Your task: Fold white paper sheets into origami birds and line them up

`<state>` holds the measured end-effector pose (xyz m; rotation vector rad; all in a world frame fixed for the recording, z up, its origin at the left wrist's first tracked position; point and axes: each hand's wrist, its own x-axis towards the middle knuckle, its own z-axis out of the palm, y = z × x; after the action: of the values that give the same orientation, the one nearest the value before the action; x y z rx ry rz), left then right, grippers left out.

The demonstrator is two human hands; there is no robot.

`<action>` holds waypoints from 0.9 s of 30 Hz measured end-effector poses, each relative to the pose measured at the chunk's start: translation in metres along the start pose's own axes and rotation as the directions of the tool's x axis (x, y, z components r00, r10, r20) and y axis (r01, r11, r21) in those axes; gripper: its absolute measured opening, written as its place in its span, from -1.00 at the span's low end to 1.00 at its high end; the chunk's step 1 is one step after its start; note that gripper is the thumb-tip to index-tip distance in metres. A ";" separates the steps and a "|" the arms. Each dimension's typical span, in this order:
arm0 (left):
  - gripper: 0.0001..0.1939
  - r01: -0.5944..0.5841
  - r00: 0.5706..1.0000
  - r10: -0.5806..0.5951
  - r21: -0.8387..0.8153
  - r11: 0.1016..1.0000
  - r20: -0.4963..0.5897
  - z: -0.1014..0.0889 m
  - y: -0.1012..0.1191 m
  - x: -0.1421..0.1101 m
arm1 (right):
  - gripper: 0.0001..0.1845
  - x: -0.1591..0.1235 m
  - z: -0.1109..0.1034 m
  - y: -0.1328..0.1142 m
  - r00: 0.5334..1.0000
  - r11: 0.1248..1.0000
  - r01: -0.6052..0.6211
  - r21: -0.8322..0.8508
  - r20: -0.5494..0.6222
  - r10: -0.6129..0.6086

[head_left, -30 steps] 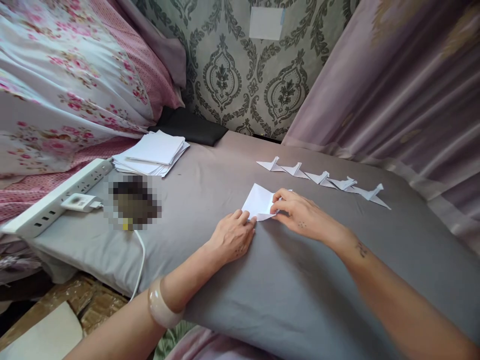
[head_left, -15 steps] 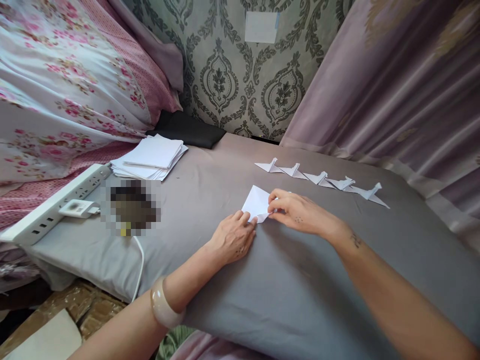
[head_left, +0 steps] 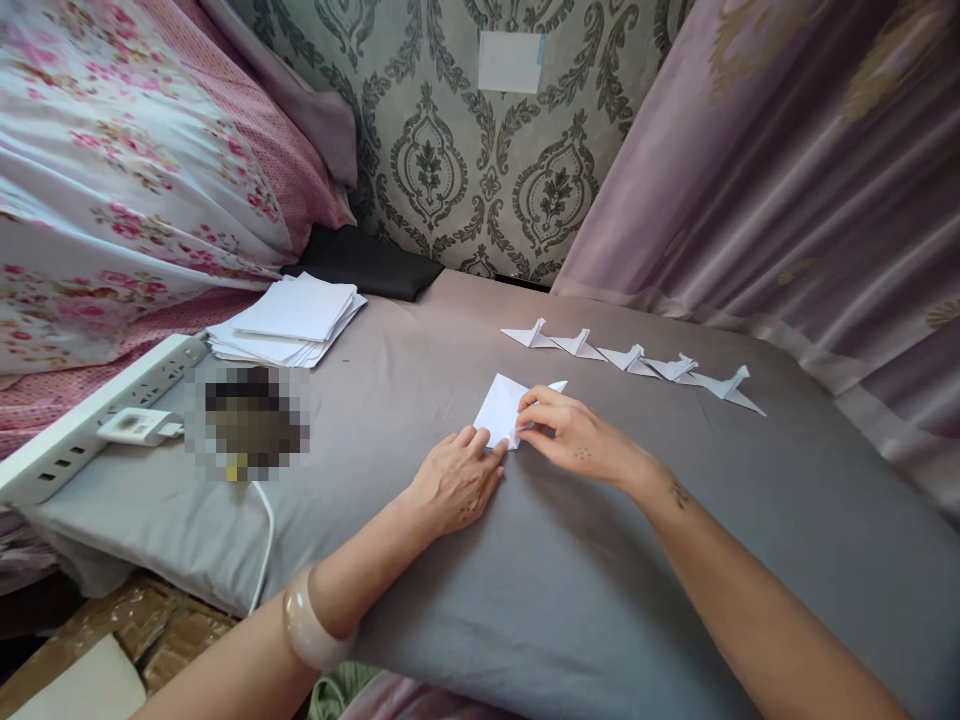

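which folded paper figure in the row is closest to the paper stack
The leftmost folded figure, at the row's end; the other four lie farther right of the paper stack.

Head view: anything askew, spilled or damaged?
The paper stack is askew: its edges fan out unevenly instead of lining up. A pixelated patch beside the charger hides whatever is there. No spill or damage visible elsewhere.
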<state>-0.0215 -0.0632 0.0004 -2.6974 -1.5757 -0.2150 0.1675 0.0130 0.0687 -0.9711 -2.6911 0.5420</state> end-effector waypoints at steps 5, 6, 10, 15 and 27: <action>-0.56 0.008 1.000 -0.008 0.015 1.000 0.000 0.000 0.001 0.000 | -0.80 0.004 0.007 -0.005 0.998 0.995 0.009 0.099 -0.069 -0.002; -0.56 0.008 1.000 -0.008 0.013 1.000 0.002 -0.001 0.001 0.000 | -0.79 0.000 0.010 -0.005 0.990 0.990 -0.004 0.137 -0.139 0.023; -0.56 0.004 1.000 -0.004 -0.007 1.000 0.007 -0.003 0.001 0.000 | -0.88 -0.025 0.033 -0.003 0.825 0.947 -0.223 0.232 -0.473 0.310; -0.60 0.006 1.000 -0.006 -0.004 1.000 0.009 -0.005 0.002 0.002 | -0.87 -0.038 0.065 -0.010 0.866 0.912 -0.394 0.115 -0.286 0.410; -0.57 0.000 1.000 0.000 -0.025 1.000 -0.010 -0.002 -0.001 0.001 | -0.75 -0.020 0.082 -0.026 0.817 0.813 -0.541 -0.214 -0.364 0.448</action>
<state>-0.0220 -0.0626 0.0028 -2.7107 -1.5812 -0.2499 0.1406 -0.0397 0.0035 -1.7243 -2.2695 0.0322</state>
